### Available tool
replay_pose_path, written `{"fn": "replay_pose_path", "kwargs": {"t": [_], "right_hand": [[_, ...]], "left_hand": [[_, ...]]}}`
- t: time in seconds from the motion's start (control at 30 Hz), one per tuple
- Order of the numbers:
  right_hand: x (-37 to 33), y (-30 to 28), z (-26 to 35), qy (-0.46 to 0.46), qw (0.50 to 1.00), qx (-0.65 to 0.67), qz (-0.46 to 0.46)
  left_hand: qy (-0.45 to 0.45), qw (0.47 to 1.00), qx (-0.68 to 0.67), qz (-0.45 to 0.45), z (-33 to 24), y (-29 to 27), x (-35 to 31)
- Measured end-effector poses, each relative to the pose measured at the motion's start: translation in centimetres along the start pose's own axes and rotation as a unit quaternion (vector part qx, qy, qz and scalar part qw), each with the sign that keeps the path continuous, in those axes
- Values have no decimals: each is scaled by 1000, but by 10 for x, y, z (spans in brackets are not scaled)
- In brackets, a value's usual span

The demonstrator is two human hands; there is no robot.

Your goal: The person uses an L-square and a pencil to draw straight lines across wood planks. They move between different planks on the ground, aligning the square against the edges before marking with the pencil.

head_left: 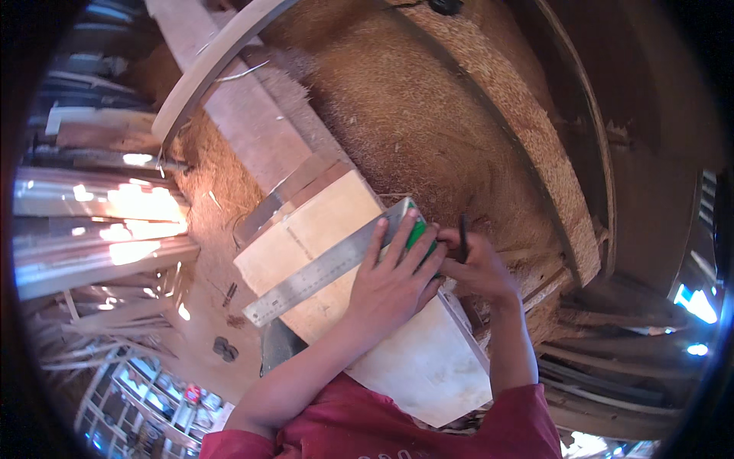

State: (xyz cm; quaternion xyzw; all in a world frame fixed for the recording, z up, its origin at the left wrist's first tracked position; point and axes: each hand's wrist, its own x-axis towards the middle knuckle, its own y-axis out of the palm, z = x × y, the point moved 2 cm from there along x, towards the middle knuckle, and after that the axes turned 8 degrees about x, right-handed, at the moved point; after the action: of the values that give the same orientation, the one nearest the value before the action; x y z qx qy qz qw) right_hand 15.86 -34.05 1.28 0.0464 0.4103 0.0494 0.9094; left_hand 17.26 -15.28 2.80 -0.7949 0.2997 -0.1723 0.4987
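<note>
A try square with a steel ruled blade (302,284) and a green handle lies slantwise across a pale wooden board (306,229). My left hand (390,287) presses on the square near its handle, fingers spread over the blade's end and the green part; its thumb is hidden. Close beside it, at the board's right edge, my right hand (482,268) is closed around a dark, thin pencil (463,236) that points upward. The pencil's lower end is hidden by the fingers. A faint line crosses the board ahead of the blade.
The board rests along a long plank (256,126) running to the far left. A curved wooden piece (206,65) arches over that plank. Sawdust (428,115) covers the ground beyond, beside a long curved strip (527,130). Timber (99,229) is stacked at left; small dark objects (225,349) lie nearby.
</note>
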Motion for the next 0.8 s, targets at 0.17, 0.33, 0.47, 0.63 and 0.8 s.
{"fn": "replay_pose_path", "kwargs": {"t": [0.17, 0.33, 0.47, 0.63, 0.8], "right_hand": [[23, 2, 7, -58, 993, -36, 95], [35, 6, 14, -76, 992, -44, 89], [38, 7, 20, -64, 991, -76, 89], [38, 9, 19, -81, 991, -68, 81], [35, 11, 17, -85, 992, -48, 81]], "left_hand": [[-17, 1000, 25, 1, 5, -2, 8], [-12, 999, 52, 8, 16, -2, 16], [-12, 998, 59, 2, 23, -2, 18], [-14, 999, 48, 1, 24, 0, 16], [-15, 998, 54, 9, 20, -1, 13]]}}
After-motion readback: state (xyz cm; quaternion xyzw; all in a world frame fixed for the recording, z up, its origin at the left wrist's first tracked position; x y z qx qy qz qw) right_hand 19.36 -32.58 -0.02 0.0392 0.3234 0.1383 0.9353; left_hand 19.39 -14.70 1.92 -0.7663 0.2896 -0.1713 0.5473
